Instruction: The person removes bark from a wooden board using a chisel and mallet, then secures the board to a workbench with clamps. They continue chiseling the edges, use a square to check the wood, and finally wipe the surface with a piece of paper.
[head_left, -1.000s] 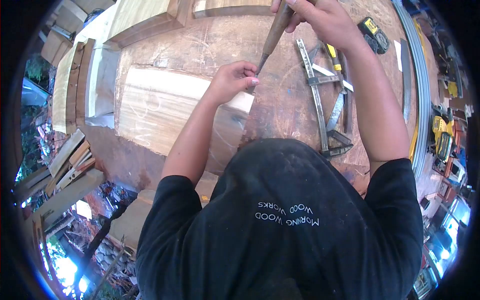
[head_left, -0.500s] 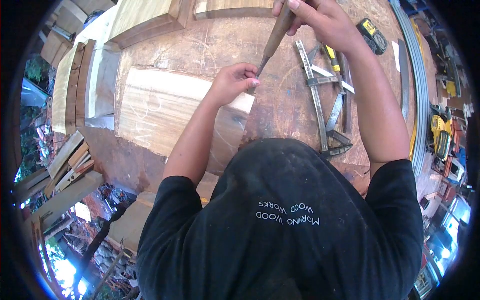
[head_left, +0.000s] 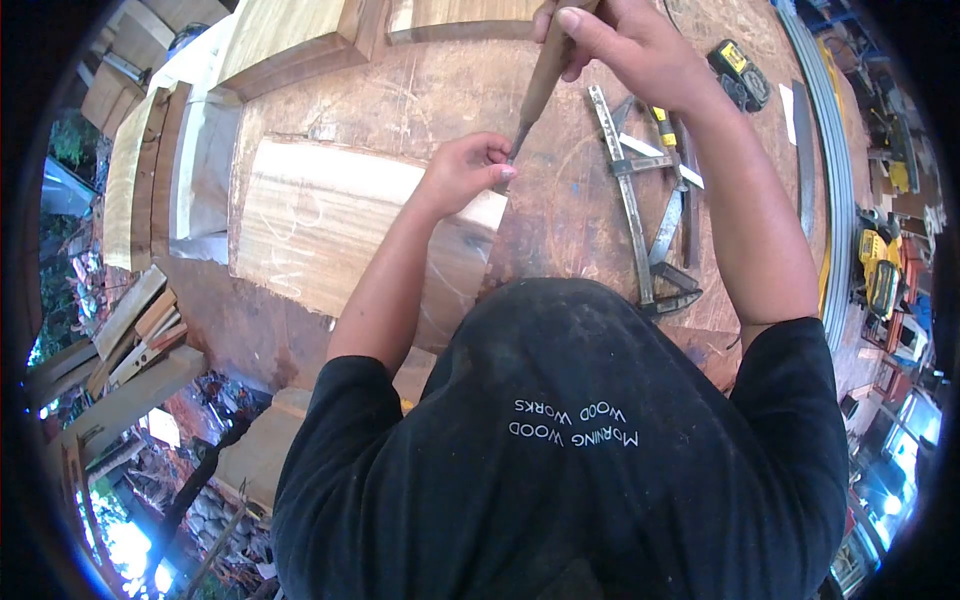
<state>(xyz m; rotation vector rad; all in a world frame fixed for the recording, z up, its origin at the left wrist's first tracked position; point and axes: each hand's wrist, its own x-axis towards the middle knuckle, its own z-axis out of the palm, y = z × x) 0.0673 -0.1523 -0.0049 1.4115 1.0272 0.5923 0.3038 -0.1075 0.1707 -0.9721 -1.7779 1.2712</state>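
A wooden-handled chisel slants down over the workbench, its blade pointing at the end of a pale-and-brown wooden board. My right hand grips the upper handle, with the thumb laid along it. Lower down, my left hand is closed at the blade, thumb and fingers pinched around it near the board's corner. The blade's tip is mostly hidden by those fingers. White chalk-like marks run across the board's face, which lies flat under my left forearm.
Right of the board lie a bar clamp, a yellow-and-black handled tool and a yellow-and-black battery pack. Thick wooden pieces stand along the far side of the workbench. Offcuts are stacked at the left.
The chisel and both hands have shifted slightly to the left, with the right hand a little closer to the left. Both hands keep their hold.
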